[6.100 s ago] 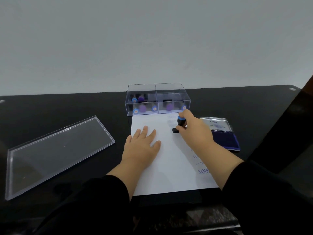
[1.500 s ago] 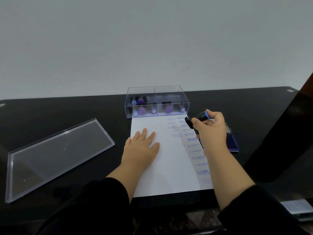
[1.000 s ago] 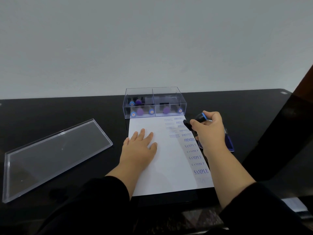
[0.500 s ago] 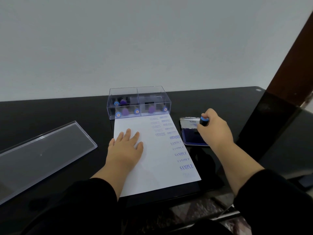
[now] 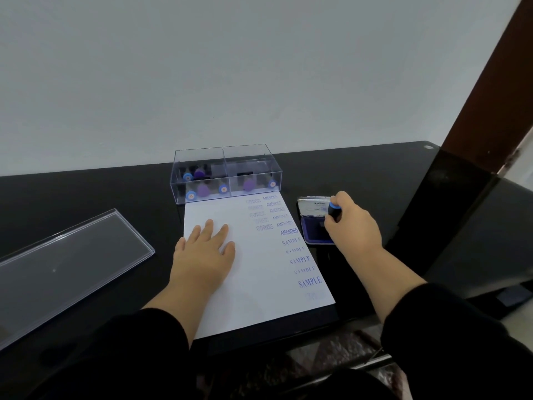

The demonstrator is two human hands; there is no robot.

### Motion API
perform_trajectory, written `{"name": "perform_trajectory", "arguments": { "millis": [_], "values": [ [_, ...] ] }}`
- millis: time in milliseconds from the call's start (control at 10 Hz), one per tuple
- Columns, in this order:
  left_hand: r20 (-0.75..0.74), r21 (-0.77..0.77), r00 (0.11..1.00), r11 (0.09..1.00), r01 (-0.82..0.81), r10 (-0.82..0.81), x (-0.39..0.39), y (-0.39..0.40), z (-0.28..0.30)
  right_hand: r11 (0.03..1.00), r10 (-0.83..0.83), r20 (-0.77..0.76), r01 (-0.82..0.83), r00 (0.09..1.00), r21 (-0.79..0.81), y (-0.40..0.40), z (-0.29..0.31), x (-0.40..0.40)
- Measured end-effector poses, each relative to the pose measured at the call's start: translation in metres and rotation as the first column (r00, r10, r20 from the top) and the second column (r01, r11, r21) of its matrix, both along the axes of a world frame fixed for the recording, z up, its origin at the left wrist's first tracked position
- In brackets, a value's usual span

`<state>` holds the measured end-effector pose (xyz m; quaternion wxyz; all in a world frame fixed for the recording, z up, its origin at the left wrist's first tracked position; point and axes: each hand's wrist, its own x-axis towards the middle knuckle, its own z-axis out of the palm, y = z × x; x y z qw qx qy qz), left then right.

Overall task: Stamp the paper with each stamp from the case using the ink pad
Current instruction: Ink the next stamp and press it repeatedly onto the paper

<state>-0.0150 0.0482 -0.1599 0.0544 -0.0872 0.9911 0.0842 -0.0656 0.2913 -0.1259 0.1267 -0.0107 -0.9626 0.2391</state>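
Inking: the right hand (image 5: 356, 226) gripped a blue-capped stamp (image 5: 334, 210) and held it down on the open ink pad (image 5: 313, 230), just to the right of the paper (image 5: 259, 269).
Left hand: the left hand (image 5: 202, 255) lay flat on the paper with fingers straight, pinning the sheet, gripping nothing.
Stamp position: over the dark blue well of the pad, beside the paper's right edge; whether its face fully met the ink could not be seen, since the hand hid the base.
Stamp axis: its long axis ran close to upright, tilted slightly away from the paper, blue cap uppermost, printing face down.
Doing it well: I judged a level, straight press best, so the whole face took ink evenly; several prints on the paper looked faint or broken.
Paper: rows reading EXPRESS, AMENDED and SAMPLE ran down its right side, with its left half bare.
Case: the clear stamp case (image 5: 226, 173) stood touching the paper's far edge, other stamps lying inside.
Lid: a clear lid (image 5: 69, 264) lay well left of the paper.
Table: all rested on a black table (image 5: 86, 197).
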Motion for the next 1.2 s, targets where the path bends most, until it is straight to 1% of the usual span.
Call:
{"name": "perform_trajectory", "arguments": {
  "millis": [300, 400, 500, 700, 900, 1100, 1200],
  "values": [
    [-0.011, 0.009, 1.000, 1.000, -0.004, 0.004, 0.001, 0.002, 0.000, 0.986, 0.070, -0.005, -0.068, 0.998, 0.150, 0.005, -0.002, -0.005],
    [-0.009, 0.009, 1.000, 1.000, -0.003, 0.003, 0.001, 0.002, 0.000, 0.981, 0.057, 0.004, -0.057, 0.998, 0.185, 0.002, 0.001, -0.008],
    [-0.008, 0.007, 1.000, 1.000, -0.002, 0.002, 0.000, 0.001, 0.000, 0.982, 0.028, -0.005, -0.026, 1.000, 0.189, -0.002, 0.000, -0.007],
    [-0.012, 0.013, 1.000, 1.000, -0.004, 0.004, 0.001, 0.002, 0.001, 0.986, 0.058, -0.028, -0.053, 0.998, 0.156, 0.006, -0.007, -0.008],
    [-0.016, 0.007, 1.000, 1.000, 0.000, 0.000, 0.001, 0.002, 0.001, 0.981, 0.059, -0.009, -0.056, 0.998, 0.188, 0.005, -0.005, -0.013],
    [-0.018, 0.014, 1.000, 1.000, -0.001, 0.001, 0.001, 0.002, 0.001, 0.985, 0.072, -0.042, -0.064, 0.997, 0.161, 0.007, -0.009, -0.011],
    [-0.020, 0.009, 1.000, 1.000, 0.002, -0.002, 0.002, 0.001, 0.001, 0.984, 0.060, -0.010, -0.058, 0.998, 0.166, 0.007, -0.005, -0.014]
  ]
}}
